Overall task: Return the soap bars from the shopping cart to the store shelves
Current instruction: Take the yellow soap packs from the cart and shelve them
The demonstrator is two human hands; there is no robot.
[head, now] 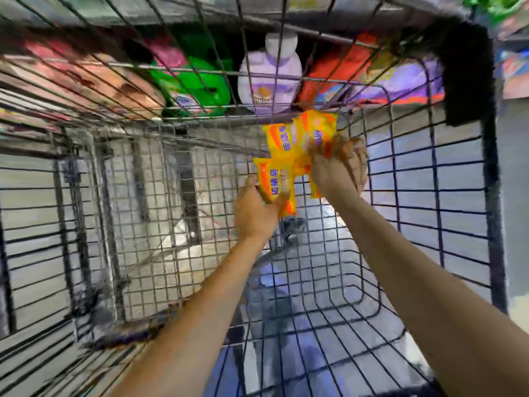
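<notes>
Both my arms reach down into the wire shopping cart (143, 179). My left hand (256, 214) grips a yellow-wrapped soap bar (276, 179) with blue lettering, held near the far end of the basket. My right hand (339, 167) grips more yellow soap bars (303, 133) just above and to the right of it; the packs overlap, so their number is unclear. The frame is blurred.
Beyond the cart's far wall stand shelf goods: a white-lilac bottle (269, 78), green packs (194, 81), and red and purple packs (372, 78). A black pad (466, 75) covers the cart's far right corner. Grey floor shows through the mesh.
</notes>
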